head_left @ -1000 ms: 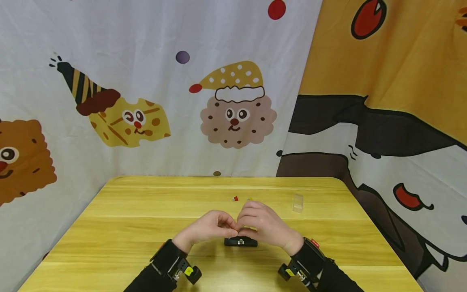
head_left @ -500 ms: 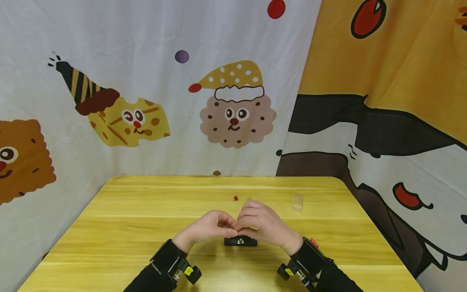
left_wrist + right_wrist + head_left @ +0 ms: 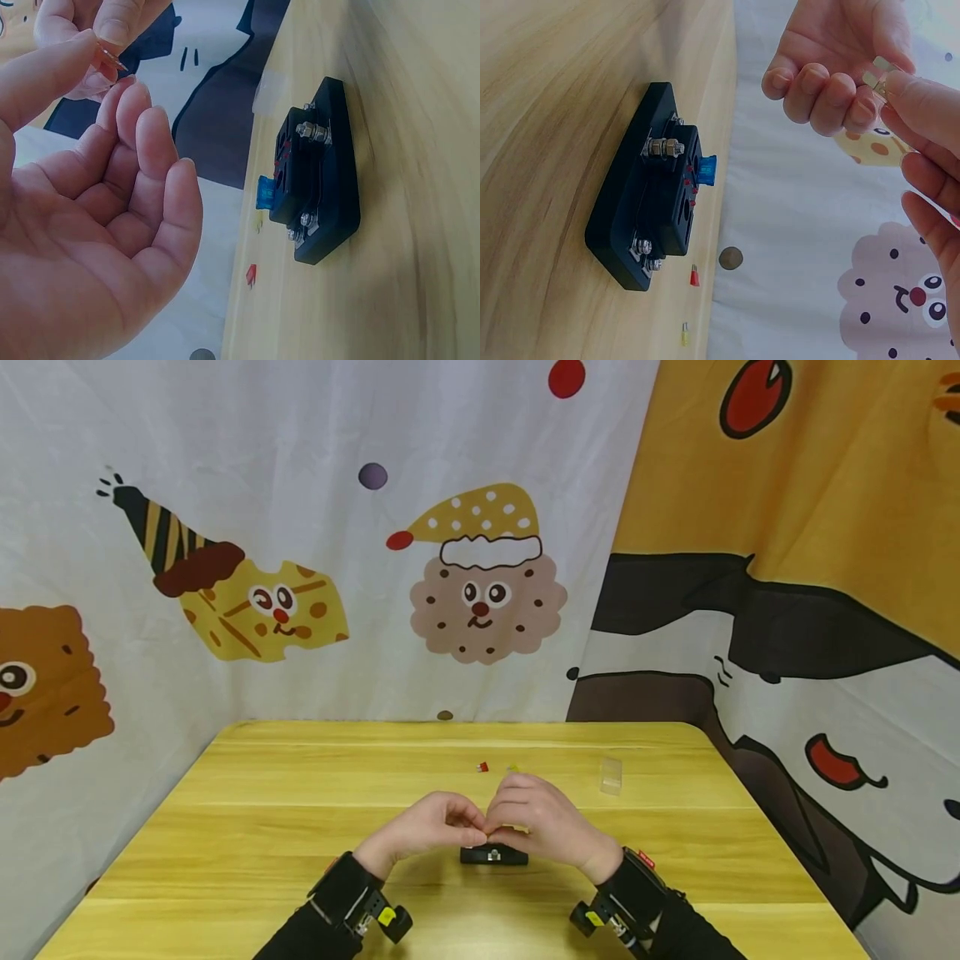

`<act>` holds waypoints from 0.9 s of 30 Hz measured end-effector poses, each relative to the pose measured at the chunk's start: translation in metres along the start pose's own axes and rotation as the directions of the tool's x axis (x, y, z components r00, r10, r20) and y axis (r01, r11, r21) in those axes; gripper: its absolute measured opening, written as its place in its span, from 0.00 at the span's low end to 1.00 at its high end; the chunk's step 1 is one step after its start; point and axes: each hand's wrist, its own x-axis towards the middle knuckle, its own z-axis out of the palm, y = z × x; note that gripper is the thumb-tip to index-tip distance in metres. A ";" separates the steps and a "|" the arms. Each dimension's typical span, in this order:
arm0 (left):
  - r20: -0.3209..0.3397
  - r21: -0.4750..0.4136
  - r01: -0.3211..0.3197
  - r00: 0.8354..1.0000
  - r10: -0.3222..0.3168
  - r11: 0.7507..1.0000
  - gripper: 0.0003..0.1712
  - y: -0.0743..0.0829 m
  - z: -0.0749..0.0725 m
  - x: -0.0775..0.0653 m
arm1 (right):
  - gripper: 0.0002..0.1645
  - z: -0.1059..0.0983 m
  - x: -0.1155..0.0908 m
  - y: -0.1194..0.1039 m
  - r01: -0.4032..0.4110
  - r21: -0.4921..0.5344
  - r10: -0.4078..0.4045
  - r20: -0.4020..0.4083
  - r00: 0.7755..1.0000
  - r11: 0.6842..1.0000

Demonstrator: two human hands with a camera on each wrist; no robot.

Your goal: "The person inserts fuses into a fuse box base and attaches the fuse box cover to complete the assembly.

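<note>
Above the table, both hands meet fingertip to fingertip over a black fuse block [image 3: 493,856]. My right hand [image 3: 543,822] pinches a small blade fuse [image 3: 880,88] between thumb and index finger; its metal prongs show, but fingers hide most of its body. From the other side, my left hand [image 3: 422,831] has its thumb and index fingertip at the same fuse, the other fingers loosely curled. A blue blade fuse [image 3: 706,170] sits in one slot of the block. Metal studs with nuts [image 3: 313,131] stand at the block's ends.
Behind the hands lie a red blade fuse [image 3: 482,767] and a yellow blade fuse [image 3: 685,334]. A small clear plastic box [image 3: 611,777] rests farther right on the wooden table [image 3: 300,777]. A printed curtain [image 3: 300,460] hangs behind the table.
</note>
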 end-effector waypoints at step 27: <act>-0.177 0.307 0.043 0.984 0.013 0.951 0.26 -0.012 0.000 -0.004 | 0.13 0.000 -0.015 0.001 -0.151 -0.032 0.151 -0.001 0.988 0.988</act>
